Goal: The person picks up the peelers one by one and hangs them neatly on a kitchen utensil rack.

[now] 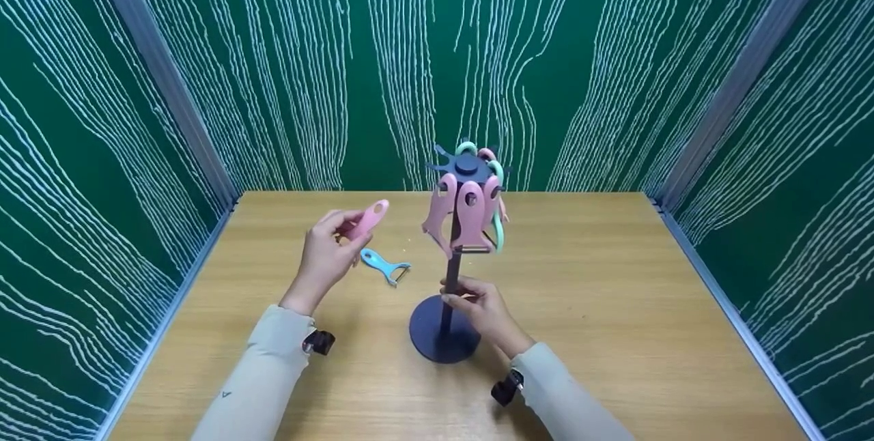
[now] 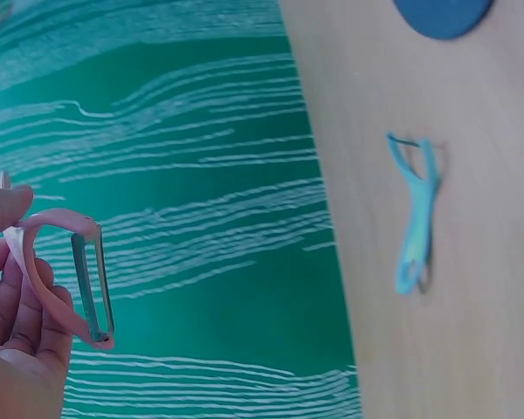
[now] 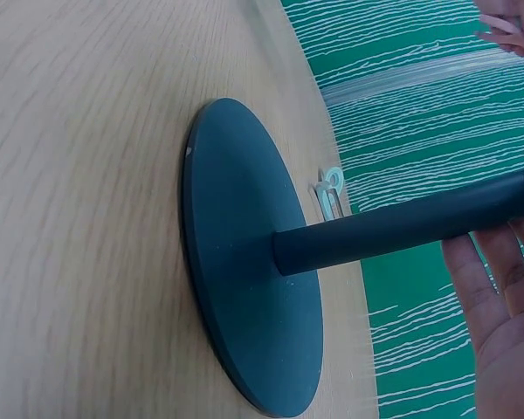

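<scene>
My left hand pinches a pink peeler above the table, its holed handle end pointing up and to the right. In the left wrist view the Y-shaped head and metal blade of that pink peeler show beyond the fingers. With my right hand I grip the post of a dark stand low down, just above its round base. Pink and green peelers hang by their handle holes from the hooks at the stand's top, among them a pink peeler at the front.
A blue peeler lies on the wooden table between my left hand and the stand. Green walls with white wavy lines enclose the table at the back and both sides.
</scene>
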A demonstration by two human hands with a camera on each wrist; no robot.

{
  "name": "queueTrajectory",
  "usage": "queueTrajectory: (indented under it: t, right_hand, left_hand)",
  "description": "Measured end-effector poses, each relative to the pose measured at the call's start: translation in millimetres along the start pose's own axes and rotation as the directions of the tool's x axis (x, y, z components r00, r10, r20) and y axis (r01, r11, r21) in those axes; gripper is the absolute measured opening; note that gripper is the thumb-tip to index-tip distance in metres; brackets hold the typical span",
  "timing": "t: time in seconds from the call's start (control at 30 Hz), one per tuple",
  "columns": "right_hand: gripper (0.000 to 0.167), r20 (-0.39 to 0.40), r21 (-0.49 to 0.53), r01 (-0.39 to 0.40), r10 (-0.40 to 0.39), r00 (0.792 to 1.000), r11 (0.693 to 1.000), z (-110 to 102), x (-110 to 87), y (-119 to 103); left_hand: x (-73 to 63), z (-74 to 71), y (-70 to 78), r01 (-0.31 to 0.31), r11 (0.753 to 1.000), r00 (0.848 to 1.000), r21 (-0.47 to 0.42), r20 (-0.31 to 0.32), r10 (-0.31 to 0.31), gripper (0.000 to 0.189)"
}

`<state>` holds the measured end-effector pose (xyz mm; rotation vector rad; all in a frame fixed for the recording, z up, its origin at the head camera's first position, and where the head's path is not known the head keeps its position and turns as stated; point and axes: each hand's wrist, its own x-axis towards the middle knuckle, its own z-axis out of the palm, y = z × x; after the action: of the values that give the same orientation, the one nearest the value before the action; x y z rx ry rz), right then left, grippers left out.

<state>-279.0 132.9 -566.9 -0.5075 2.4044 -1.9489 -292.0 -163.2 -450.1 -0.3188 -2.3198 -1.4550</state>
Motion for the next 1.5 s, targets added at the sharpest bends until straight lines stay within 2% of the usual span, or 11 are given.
queueTrajectory:
  t: [0.2,0.63,0.87,1.2,1.5]
  right_hand:
    - [0.024,0.0,0.033,0.034,-0.034,0.999,0.999,1,0.5,0]
    - [0.024,0.001,0.023,0.048,-0.049,0.999,0.999,1,1.3,1]
    - [0.023,-0.005,0.023,0.043,-0.043,0.999,0.999,1,1.3,2]
    - [0.026,-0.001,0.038,0.041,-0.041,0.999,0.998,1,0.5,1]
    - [0.024,0.002,0.021,0.027,-0.027,1.0,0.999,1,0.9,0]
  left_hand:
    - [2.0,0.5,18.3,-0.086,0.996,0.996,-0.014,-0.016,0.086,0.038]
    - [6.3,-3.1,52.1,-0.194,0.981,0.981,-0.023,-0.021,0.193,0.038]
    - [6.9,-5.1,66.7,-0.233,0.972,0.972,-0.027,-0.032,0.232,0.039]
    - [9.5,-4.2,85.3,-0.312,0.944,0.95,-0.111,-0.064,0.306,0.037]
    - [11.7,-1.8,99.0,-0.312,0.94,0.95,-0.139,-0.064,0.306,0.038]
